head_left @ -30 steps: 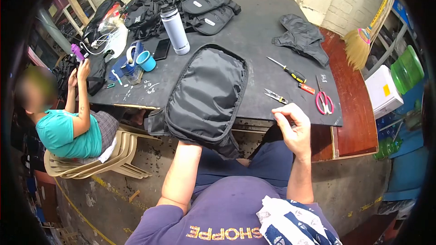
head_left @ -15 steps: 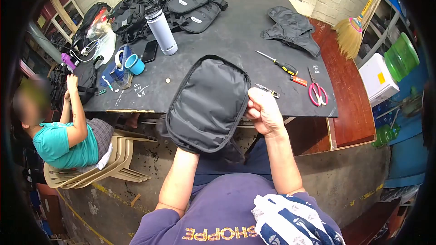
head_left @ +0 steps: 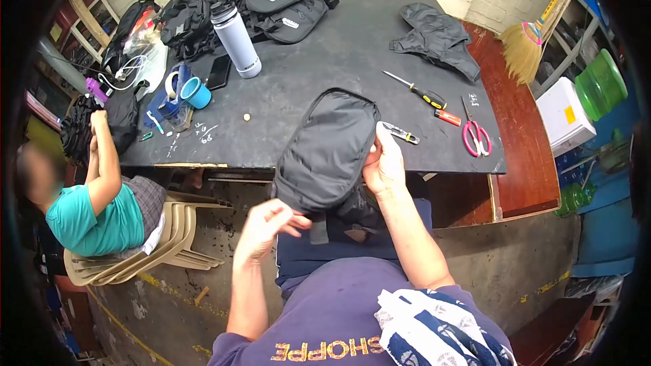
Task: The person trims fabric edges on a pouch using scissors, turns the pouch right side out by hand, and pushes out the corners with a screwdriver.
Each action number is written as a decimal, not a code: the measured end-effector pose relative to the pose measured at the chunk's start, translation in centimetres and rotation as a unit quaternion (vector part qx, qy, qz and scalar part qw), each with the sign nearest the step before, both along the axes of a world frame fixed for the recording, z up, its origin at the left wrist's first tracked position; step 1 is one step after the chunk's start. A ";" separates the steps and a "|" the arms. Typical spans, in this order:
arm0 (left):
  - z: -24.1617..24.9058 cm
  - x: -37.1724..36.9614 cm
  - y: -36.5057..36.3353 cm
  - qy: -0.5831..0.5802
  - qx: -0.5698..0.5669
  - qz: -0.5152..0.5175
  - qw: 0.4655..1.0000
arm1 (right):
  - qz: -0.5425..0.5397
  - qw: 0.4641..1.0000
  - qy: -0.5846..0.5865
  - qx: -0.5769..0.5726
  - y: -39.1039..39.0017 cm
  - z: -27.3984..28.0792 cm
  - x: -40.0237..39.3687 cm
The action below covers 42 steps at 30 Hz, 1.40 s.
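A black fabric bag [head_left: 325, 152] with a rounded, piped front panel is held up over the near table edge, tilted, its loose lower part and a strap hanging over my lap. My right hand [head_left: 385, 166] grips its right edge, fingers partly behind the fabric. At the bag's lower left corner is my left hand [head_left: 264, 227], its fingers apart and pointing right; whether the fingertips touch the fabric is hard to tell. Just beyond my right hand lie small nippers [head_left: 401, 133] on the black table [head_left: 325, 61].
Right of the nippers lie a screwdriver [head_left: 424, 95], an orange-red lighter [head_left: 447, 117] and pink-handled scissors [head_left: 477, 137]. A grey bottle [head_left: 237, 44], a blue cup [head_left: 196, 93] and a pile of black bags [head_left: 285, 10] stand farther left. A seated person [head_left: 102, 210] handles black fabric at left.
My left hand has come out from beneath the bag to its lower left corner. The bag has shifted right and turned slightly, with my right hand still on its edge.
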State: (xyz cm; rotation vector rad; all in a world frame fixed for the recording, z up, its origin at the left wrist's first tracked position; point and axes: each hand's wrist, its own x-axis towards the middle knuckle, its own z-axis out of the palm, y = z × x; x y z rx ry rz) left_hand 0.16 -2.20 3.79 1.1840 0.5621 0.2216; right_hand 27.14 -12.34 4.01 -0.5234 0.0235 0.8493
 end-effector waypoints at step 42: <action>-4.6 20.0 2.9 -0.169 0.301 0.137 0.929 | -0.230 0.328 -0.778 -0.484 -5.6 -0.7 7.1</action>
